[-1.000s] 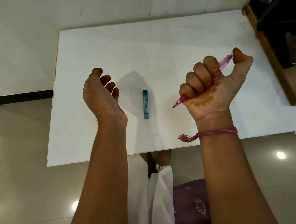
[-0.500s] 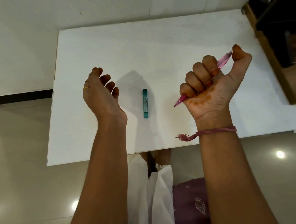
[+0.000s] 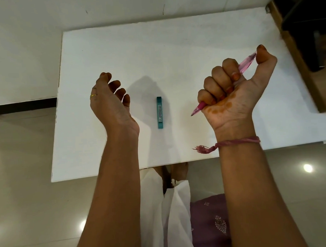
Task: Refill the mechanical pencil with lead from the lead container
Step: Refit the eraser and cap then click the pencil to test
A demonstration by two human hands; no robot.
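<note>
A pink translucent mechanical pencil point(image 3: 247, 62) is held in the fist of my right hand point(image 3: 233, 95), tip pointing down-left, thumb pressed on its top end. The teal lead container point(image 3: 159, 112) lies flat on the white table point(image 3: 156, 55), lengthwise toward me, between my two hands. My left hand point(image 3: 109, 99) hovers left of the container, palm turned inward, fingers loosely curled and apart, holding nothing.
The table's near edge runs just below my wrists, with floor tiles and my clothing beneath. A dark wooden piece of furniture point(image 3: 303, 35) stands at the table's right side. A white wall rises behind the table.
My right thumb has shifted slightly on the pencil's top end. The left hand and the lead container have stayed where they were.
</note>
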